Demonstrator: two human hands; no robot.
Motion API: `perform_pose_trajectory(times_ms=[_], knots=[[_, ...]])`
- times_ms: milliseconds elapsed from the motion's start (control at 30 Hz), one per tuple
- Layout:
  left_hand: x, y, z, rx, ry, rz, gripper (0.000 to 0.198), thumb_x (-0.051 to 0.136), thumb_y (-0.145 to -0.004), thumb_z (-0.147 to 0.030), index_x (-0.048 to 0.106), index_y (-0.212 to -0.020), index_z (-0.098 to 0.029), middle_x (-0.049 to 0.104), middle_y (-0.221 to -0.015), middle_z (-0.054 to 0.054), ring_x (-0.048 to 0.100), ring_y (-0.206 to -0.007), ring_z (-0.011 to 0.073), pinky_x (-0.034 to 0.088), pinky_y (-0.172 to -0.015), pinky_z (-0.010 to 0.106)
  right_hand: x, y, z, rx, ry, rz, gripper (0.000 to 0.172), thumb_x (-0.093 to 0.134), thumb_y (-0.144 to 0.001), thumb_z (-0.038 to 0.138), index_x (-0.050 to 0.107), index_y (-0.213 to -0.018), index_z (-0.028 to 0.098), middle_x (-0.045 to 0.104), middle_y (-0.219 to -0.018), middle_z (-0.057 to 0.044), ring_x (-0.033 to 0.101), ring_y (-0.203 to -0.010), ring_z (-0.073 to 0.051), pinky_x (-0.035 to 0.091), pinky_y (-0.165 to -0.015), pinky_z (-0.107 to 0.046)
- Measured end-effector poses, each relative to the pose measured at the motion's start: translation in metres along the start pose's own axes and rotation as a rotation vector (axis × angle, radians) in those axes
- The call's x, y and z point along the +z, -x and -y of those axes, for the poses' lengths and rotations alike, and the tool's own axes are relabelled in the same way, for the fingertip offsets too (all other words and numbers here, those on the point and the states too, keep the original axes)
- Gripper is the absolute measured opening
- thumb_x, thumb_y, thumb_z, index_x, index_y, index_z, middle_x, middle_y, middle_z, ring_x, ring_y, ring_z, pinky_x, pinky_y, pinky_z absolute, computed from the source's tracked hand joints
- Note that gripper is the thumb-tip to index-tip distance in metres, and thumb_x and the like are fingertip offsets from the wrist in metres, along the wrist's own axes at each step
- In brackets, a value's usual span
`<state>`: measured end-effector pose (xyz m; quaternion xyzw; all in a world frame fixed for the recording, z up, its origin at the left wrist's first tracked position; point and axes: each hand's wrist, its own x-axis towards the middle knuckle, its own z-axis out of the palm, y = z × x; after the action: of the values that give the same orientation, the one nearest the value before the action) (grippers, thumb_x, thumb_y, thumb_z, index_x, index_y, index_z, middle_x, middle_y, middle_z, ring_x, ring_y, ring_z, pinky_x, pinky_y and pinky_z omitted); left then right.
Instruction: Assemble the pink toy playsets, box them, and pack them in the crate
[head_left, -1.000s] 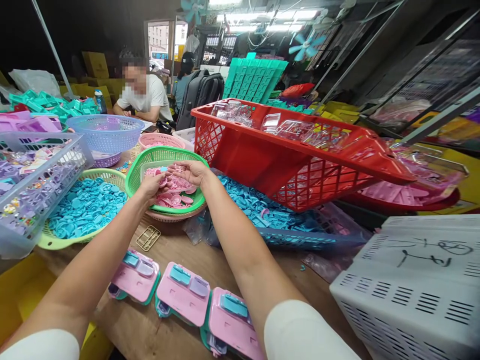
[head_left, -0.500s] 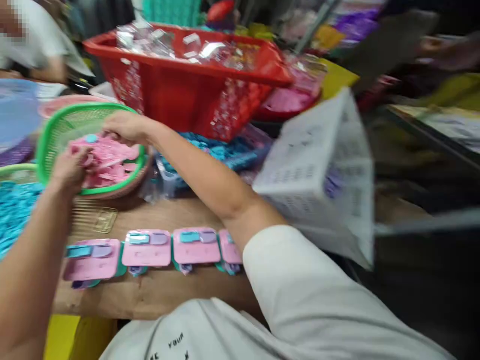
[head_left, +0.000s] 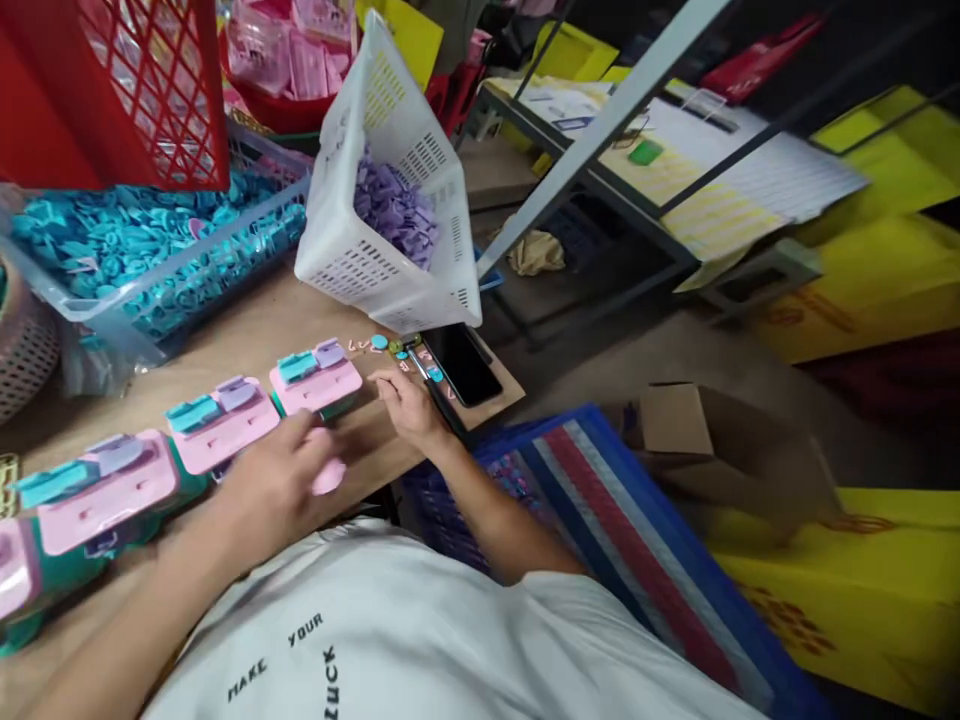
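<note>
My left hand (head_left: pixel 274 480) is closed on a pink piece (head_left: pixel 328 475), low in front of the row of pink-lidded boxes. My right hand (head_left: pixel 409 405) rests by the right end of the row, near a pen (head_left: pixel 431 380) and a few small parts; its fingers are bent together, and what they hold, if anything, is too small to name. The nearest pink-lidded box (head_left: pixel 319 378) lies between and beyond my hands. Another pink-lidded box (head_left: pixel 225 425) stands left of it, and a larger-looking one (head_left: pixel 112 490) further left. Each lid bears a blue and a purple piece.
A black phone (head_left: pixel 463 365) lies at the table's right corner. Behind it, a tilted white basket (head_left: pixel 405 290) holds purple pieces. A clear basket (head_left: pixel 180 290) of blue pieces and a red basket (head_left: pixel 112 130) stand at the left. Right of the table is a striped blue surface (head_left: pixel 622 530).
The view has swung right. Both hands have left the green basket of pink pieces and come to the right part of the table, the left one with a pink piece.
</note>
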<state>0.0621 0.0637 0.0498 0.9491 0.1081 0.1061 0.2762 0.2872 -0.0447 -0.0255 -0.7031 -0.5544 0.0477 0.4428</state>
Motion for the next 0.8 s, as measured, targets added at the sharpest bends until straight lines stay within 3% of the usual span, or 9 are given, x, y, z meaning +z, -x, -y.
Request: perform_pose_trajectory(times_ms=[100, 167, 233, 333, 433, 500, 633, 700, 800], knots=[[0.064, -0.033, -0.020, 0.037, -0.216, 0.152, 0.014, 0.050, -0.096, -0.021, 0.063, -0.100, -0.017, 0.062, -0.104, 0.011, 0.062, -0.090, 0.0219, 0.053, -0.075, 0.032, 0.018, 0.005, -0.018, 0.098, -0.050, -0.028, 0.025, 0.046, -0.099, 0.034, 0.069, -0.099, 0.024, 0.069, -0.095, -0.008, 0.065, -0.097, -0.022, 0.052, -0.093, -0.034], [0.096, -0.053, -0.024, 0.004, -0.336, 0.154, 0.019, 0.046, -0.097, -0.019, 0.063, -0.104, -0.015, 0.062, -0.111, 0.016, 0.061, -0.098, 0.0268, 0.053, -0.080, 0.037, 0.014, 0.004, -0.021, 0.165, -0.112, -0.078, 0.023, 0.050, -0.098, 0.037, 0.069, -0.101, 0.026, 0.068, -0.103, -0.008, 0.064, -0.102, -0.021, 0.051, -0.096, -0.034], [0.114, -0.064, -0.026, -0.031, -0.394, 0.105, 0.024, 0.043, -0.097, -0.017, 0.064, -0.109, -0.015, 0.059, -0.127, 0.020, 0.058, -0.110, 0.0312, 0.053, -0.085, 0.043, 0.004, 0.008, -0.021, 0.241, -0.216, -0.140, 0.025, 0.048, -0.099, 0.041, 0.067, -0.106, 0.027, 0.068, -0.101, -0.006, 0.065, -0.095, -0.019, 0.052, -0.091, -0.031], [0.122, -0.067, -0.030, -0.086, -0.449, 0.029, 0.029, 0.045, -0.096, -0.017, 0.062, -0.120, -0.015, 0.044, -0.151, 0.022, 0.048, -0.128, 0.0377, 0.050, -0.092, 0.050, -0.012, 0.028, -0.023, 0.269, -0.288, -0.212, 0.029, 0.043, -0.101, 0.043, 0.064, -0.111, 0.025, 0.065, -0.082, -0.001, 0.064, -0.076, -0.016, 0.053, -0.079, -0.029], [0.125, -0.064, -0.036, -0.114, -0.468, -0.043, 0.035, 0.048, -0.096, -0.022, 0.057, -0.129, -0.016, 0.038, -0.157, 0.021, 0.040, -0.137, 0.0402, 0.045, -0.099, 0.054, -0.021, 0.055, -0.025, 0.196, -0.198, -0.265, 0.029, 0.041, -0.102, 0.039, 0.063, -0.111, 0.023, 0.064, -0.077, -0.001, 0.062, -0.072, -0.016, 0.053, -0.076, -0.030], [0.128, -0.061, -0.040, -0.140, -0.439, -0.092, 0.035, 0.046, -0.097, -0.025, 0.055, -0.130, -0.016, 0.047, -0.147, 0.022, 0.047, -0.130, 0.0368, 0.046, -0.097, 0.051, -0.023, 0.068, -0.025, 0.145, -0.110, -0.231, 0.026, 0.042, -0.102, 0.035, 0.063, -0.109, 0.022, 0.068, -0.086, -0.005, 0.065, -0.079, -0.018, 0.054, -0.079, -0.032], [0.129, -0.042, -0.041, -0.256, -0.308, -0.160, 0.028, 0.043, -0.099, -0.029, 0.055, -0.119, -0.014, 0.059, -0.114, 0.017, 0.061, -0.098, 0.0261, 0.052, -0.077, 0.035, -0.027, 0.080, -0.025, 0.022, 0.025, 0.027, 0.020, 0.049, -0.099, 0.026, 0.066, -0.106, 0.020, 0.069, -0.099, -0.010, 0.068, -0.091, -0.021, 0.056, -0.085, -0.034], [0.125, -0.027, -0.038, -0.338, -0.269, -0.201, 0.026, 0.043, -0.099, -0.030, 0.054, -0.116, -0.014, 0.058, -0.111, 0.016, 0.062, -0.088, 0.0236, 0.050, -0.067, 0.032, -0.032, 0.082, -0.025, -0.020, 0.034, 0.114, 0.022, 0.052, -0.097, 0.021, 0.066, -0.115, 0.020, 0.066, -0.106, -0.010, 0.068, -0.087, -0.019, 0.057, -0.085, -0.033], [0.116, -0.008, -0.033, -0.381, -0.259, -0.181, 0.023, 0.041, -0.099, -0.031, 0.053, -0.114, -0.017, 0.057, -0.112, 0.014, 0.063, -0.079, 0.0211, 0.048, -0.061, 0.031, -0.040, 0.084, -0.026, -0.022, 0.025, 0.147, 0.031, 0.056, -0.095, 0.018, 0.063, -0.124, 0.024, 0.063, -0.112, -0.008, 0.066, -0.080, -0.015, 0.058, -0.082, -0.031]])
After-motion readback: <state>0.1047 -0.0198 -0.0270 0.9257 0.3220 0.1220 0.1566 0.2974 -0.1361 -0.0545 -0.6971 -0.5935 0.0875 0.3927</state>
